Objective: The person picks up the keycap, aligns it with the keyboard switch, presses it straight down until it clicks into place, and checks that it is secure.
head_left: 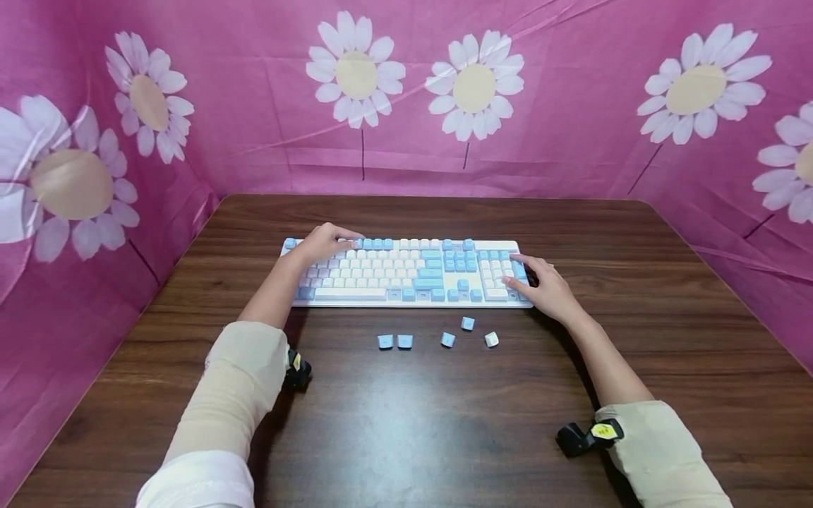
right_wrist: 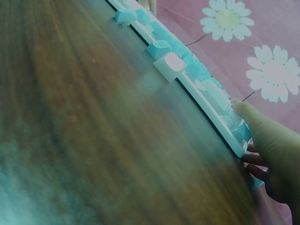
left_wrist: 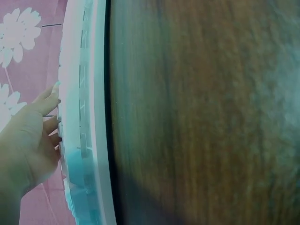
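Observation:
A white and light-blue keyboard (head_left: 375, 302) lies across the table, some keycap positions on it bare. Over its upper left part, my left hand (head_left: 322, 243) has thumb and index finger at a blue keycap (head_left: 358, 244) in the top row, pinching it. The left wrist view shows the left hand (left_wrist: 33, 145) from the side, with a bit of blue at the thumb tip. My right hand (head_left: 549, 288) grips the keyboard's right end, thumb on the number pad. In the right wrist view, the right hand's (right_wrist: 276, 150) other fingers wrap the edge.
In front of the keyboard lie several loose keycaps: a blue pair (head_left: 385, 342), two more blue ones including one close to the keyboard (head_left: 468, 324), and a white one (head_left: 492, 339). Pink cloth with daisies (head_left: 413, 162) hangs behind the brown wooden table (head_left: 394, 437).

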A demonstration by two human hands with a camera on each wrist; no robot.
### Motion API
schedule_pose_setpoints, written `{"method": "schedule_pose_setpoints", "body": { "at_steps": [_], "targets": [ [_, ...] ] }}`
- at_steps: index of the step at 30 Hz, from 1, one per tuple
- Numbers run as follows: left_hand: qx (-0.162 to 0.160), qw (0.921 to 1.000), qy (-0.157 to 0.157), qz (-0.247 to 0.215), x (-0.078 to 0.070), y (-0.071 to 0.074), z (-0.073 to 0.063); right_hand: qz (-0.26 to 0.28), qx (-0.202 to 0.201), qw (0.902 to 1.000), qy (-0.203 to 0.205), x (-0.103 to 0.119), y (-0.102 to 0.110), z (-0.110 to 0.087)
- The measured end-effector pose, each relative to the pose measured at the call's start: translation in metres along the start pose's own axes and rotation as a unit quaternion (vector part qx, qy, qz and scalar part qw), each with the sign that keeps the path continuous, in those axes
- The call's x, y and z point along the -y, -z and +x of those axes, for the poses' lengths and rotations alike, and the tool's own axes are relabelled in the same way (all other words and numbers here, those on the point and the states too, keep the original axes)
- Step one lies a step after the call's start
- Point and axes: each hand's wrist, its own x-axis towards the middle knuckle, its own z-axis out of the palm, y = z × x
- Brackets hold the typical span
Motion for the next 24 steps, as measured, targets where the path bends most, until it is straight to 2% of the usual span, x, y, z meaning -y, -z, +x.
{"method": "schedule_pose_setpoints", "body": {
  "at_steps": [10, 19, 24],
  "targets": [
    [-0.001, 0.9998, 0.015, 0.012, -0.004, 0.0004, -0.0003, -0.004, 0.008, 0.9999, -0.006, 0.0021, 0.0011, 0.0],
    [-0.016, 0.9994, -0.009, 0.028, -0.0022, -0.0018, 0.0012, -0.007, 0.009, 0.9999, -0.008, 0.0026, 0.0015, 0.0004],
    [-0.02, 0.9996, -0.003, 0.022, -0.0008, -0.0036, 0.0021, -0.007, 0.011, 0.9998, -0.012, 0.0035, 0.0021, 0.0002]
  ]
}}
